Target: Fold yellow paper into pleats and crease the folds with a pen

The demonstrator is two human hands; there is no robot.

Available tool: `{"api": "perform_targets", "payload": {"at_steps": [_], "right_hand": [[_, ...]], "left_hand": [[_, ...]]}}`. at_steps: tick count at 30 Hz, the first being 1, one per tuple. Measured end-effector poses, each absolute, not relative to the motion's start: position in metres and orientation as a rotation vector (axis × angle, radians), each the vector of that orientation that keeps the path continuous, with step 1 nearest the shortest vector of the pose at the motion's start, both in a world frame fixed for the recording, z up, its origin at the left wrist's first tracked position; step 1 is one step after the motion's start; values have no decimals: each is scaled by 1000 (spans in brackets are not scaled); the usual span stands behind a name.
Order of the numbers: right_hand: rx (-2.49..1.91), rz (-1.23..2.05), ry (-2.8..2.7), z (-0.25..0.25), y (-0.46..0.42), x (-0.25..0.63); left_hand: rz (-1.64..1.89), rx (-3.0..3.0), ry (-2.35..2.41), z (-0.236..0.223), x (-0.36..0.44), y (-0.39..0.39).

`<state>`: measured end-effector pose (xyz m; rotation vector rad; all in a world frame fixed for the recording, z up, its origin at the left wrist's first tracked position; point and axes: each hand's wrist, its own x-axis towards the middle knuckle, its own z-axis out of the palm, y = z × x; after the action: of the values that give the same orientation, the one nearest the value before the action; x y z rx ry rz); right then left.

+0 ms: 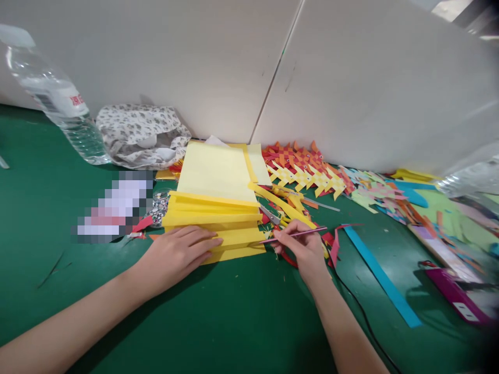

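Observation:
My left hand lies flat, fingers stretched out, on yellow paper that has several crosswise folds. In my right hand is a slim pinkish pencil, its tip at the right edge of that paper. A pair of scissors lies partly hidden beside and behind my right hand. Pale yellow sheets lie just beyond the folded paper. Cut yellow strips and small scraps are scattered near my right hand.
Woven red and orange paper fish and yellow woven pieces lie by the wall. A floral cloth bag and a water bottle stand at left. At right are a blue strip, a black cable and a purple device.

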<state>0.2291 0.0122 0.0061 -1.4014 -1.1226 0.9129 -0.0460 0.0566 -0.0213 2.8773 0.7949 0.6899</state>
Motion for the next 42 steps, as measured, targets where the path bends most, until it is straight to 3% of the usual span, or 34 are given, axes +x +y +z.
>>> {"api": "perform_targets", "payload": {"at_steps": [16, 23, 28, 33, 42], "right_hand": [[-1237, 223, -1075, 11, 4, 230], [-1324, 830, -1298, 2, 3, 199], [-1340, 1050, -1296, 0, 6, 174], [-1337, 1079, -1264, -1, 10, 179], [-1416, 823, -1185, 3, 10, 222]], "left_hand": [[745, 2872, 788, -19, -44, 56], [726, 2877, 796, -21, -45, 56], [686, 2902, 805, -20, -45, 56], [707, 2909, 789, -18, -44, 56], [697, 2912, 795, -19, -44, 56]]}}
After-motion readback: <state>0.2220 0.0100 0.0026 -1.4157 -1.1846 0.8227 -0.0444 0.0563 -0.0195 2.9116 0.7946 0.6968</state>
